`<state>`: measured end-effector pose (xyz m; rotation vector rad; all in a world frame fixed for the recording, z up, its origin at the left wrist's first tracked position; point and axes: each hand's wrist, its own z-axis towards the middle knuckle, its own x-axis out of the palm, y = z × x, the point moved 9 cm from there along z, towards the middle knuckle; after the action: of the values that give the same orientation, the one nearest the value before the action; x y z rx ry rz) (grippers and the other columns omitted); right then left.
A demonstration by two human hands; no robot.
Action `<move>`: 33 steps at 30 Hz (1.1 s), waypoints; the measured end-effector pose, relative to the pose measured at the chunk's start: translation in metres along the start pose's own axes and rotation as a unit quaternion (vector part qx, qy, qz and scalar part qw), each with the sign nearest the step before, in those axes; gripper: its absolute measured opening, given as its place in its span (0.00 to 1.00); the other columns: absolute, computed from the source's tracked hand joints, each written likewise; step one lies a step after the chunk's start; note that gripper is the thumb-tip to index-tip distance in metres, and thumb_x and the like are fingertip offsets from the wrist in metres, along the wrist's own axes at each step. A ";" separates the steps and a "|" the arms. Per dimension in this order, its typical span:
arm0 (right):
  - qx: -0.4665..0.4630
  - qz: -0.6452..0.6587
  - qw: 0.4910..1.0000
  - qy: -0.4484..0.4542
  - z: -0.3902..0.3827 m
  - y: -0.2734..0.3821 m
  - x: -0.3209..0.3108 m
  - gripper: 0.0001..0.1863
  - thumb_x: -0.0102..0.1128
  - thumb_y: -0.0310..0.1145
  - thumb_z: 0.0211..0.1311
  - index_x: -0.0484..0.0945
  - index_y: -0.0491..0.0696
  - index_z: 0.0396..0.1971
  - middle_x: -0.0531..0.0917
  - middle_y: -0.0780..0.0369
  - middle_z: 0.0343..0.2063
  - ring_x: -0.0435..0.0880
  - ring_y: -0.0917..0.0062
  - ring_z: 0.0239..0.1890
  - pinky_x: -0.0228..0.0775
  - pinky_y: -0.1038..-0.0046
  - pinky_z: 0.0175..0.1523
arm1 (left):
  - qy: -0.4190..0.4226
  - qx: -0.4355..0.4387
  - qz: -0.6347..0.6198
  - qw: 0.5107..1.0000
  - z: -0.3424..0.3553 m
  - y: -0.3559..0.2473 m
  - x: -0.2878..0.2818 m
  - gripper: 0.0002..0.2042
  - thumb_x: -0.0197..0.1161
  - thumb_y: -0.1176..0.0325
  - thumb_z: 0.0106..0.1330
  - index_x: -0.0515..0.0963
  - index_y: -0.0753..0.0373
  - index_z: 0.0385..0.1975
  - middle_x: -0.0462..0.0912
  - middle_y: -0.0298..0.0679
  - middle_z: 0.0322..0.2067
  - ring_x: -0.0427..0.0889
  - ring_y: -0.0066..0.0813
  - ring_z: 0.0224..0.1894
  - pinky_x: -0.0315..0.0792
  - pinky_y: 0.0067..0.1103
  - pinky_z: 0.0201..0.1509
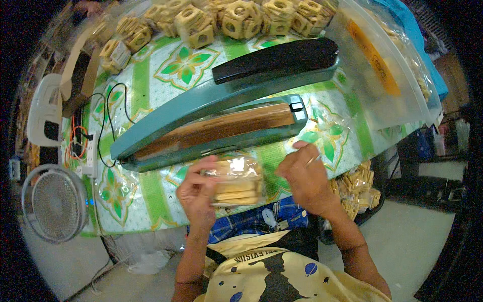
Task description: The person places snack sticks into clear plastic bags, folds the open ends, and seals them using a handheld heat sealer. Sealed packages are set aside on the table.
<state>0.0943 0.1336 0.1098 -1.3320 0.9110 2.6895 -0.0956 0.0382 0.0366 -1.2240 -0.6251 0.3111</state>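
A clear plastic packet (236,183) with a stack of flat, pale yellow pieces inside hangs over the near table edge. My left hand (197,189) grips its left side, thumb and fingers closed on the plastic. To the right of the packet, apart from it, my right hand (308,176) is raised with its fingers curled in; whatever they may hold is too small or blurred to make out. Just beyond both hands lies a teal impulse sealer (176,113) with a black handle (276,58). Its arm is lifted above a brown strip (221,126) along the base.
Bagged stacks of yellow pieces with round holes (241,17) line the far edge. At the right stands a translucent bin (375,70) with an orange label; more packets (358,189) sit below the table. A power strip (90,156), cables and a round fan (55,204) are at left.
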 end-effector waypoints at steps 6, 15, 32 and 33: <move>0.165 0.259 0.949 0.069 -0.024 -0.017 0.037 0.58 0.81 0.49 0.34 0.55 0.47 0.65 0.65 0.53 0.58 0.64 0.60 0.62 0.53 0.61 0.67 | -0.064 -0.090 -0.061 0.992 -0.015 0.017 -0.013 0.11 0.60 0.60 0.65 0.77 0.63 0.31 0.74 0.50 0.55 0.73 0.41 0.57 0.64 0.38 0.65; 0.276 0.500 0.821 -0.012 -0.144 -0.089 0.006 0.57 0.82 0.42 0.33 0.57 0.45 0.65 0.74 0.58 0.56 0.72 0.72 0.58 0.65 0.69 0.62 | 0.044 -0.202 -0.131 0.970 -0.034 0.023 0.088 0.22 0.47 0.52 0.73 0.74 0.68 0.46 0.67 0.48 0.61 0.70 0.40 0.59 0.69 0.37 0.61; 0.416 0.547 0.390 -0.613 -0.394 -0.239 -0.041 0.19 0.62 0.47 0.63 0.74 0.49 0.45 0.81 0.64 0.31 0.81 0.78 0.34 0.76 0.74 0.46 | 0.215 -0.252 0.117 0.936 -0.022 0.078 0.121 0.06 0.60 0.75 0.65 0.80 0.70 0.38 0.79 0.41 0.39 0.77 0.23 0.39 0.73 0.19 0.41; 0.325 0.583 0.410 -0.622 -0.378 -0.243 -0.070 0.18 0.61 0.46 0.63 0.75 0.48 0.43 0.80 0.65 0.30 0.80 0.79 0.34 0.75 0.75 0.45 | 0.221 -0.234 0.096 0.942 -0.021 0.076 0.123 0.06 0.60 0.76 0.65 0.80 0.70 0.38 0.79 0.41 0.39 0.77 0.24 0.38 0.74 0.19 0.41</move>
<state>0.4747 0.1635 -0.1372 1.8830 2.2935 1.8621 0.0225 0.1129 -0.0047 -1.7529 -0.1856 0.0380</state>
